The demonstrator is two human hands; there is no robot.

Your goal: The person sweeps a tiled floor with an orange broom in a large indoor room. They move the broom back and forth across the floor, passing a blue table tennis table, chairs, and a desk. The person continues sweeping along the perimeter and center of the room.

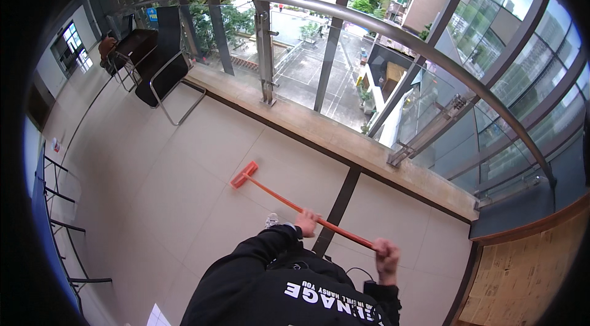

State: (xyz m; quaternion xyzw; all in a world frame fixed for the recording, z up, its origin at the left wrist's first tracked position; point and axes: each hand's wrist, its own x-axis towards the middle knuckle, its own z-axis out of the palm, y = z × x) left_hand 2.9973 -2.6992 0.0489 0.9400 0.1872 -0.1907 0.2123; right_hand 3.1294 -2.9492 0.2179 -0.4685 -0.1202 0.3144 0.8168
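A long-handled broom [346, 233] slants across the floor in front of me, its stick orange-red. Its red head [244, 175] rests on the pale tiles, ahead and to the left. Partway along the stick, my left hand [306, 223] is closed around it. My right hand [386, 258] grips the stick close to its upper end and looks slightly blurred.
Ahead, a curved metal handrail [344, 14] runs above glass panels and a low ledge [295, 118]. Black chairs [165, 68] stand at the far left. Dark metal legs [92, 280] jut out along the left side. Brown cardboard [522, 271] lies at the right.
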